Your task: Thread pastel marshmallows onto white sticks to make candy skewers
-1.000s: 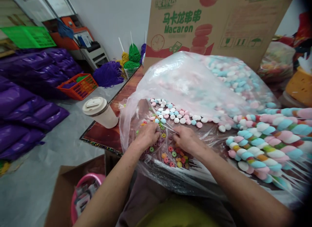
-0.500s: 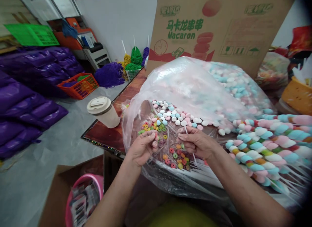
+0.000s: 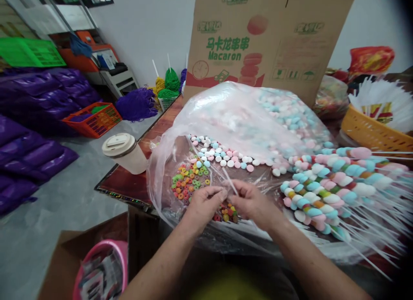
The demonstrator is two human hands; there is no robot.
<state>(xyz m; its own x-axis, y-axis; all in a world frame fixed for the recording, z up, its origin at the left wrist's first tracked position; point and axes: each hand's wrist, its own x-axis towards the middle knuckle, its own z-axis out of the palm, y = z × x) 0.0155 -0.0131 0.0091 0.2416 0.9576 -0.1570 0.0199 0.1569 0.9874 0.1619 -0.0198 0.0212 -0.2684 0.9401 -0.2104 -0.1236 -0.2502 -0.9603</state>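
Note:
My right hand (image 3: pixel 253 203) pinches a thin white stick (image 3: pixel 229 179) that slants up and to the left. Close beside it, my left hand (image 3: pixel 206 205) has thumb and forefinger pressed together near the stick; what is between them is hidden. Under both hands lie small fruit-coloured gummy rings (image 3: pixel 193 179) in a clear plastic bag (image 3: pixel 158 162). Behind them are loose pink, white and blue marshmallows (image 3: pixel 230 163), spilling from the same plastic. To the right, finished-looking marshmallow skewers (image 3: pixel 322 192) are piled with their white sticks pointing right.
A lidded paper cup (image 3: pixel 125 154) stands near the left table edge. A tall cardboard box (image 3: pixel 267 42) rises at the back. On the right is a yellow basket (image 3: pixel 374 128) of white sticks. A pink tub (image 3: pixel 121 265) sits below, left.
My hands have come closer together, the left now almost meeting the right by the stick. The view has shifted right, showing more of the yellow basket.

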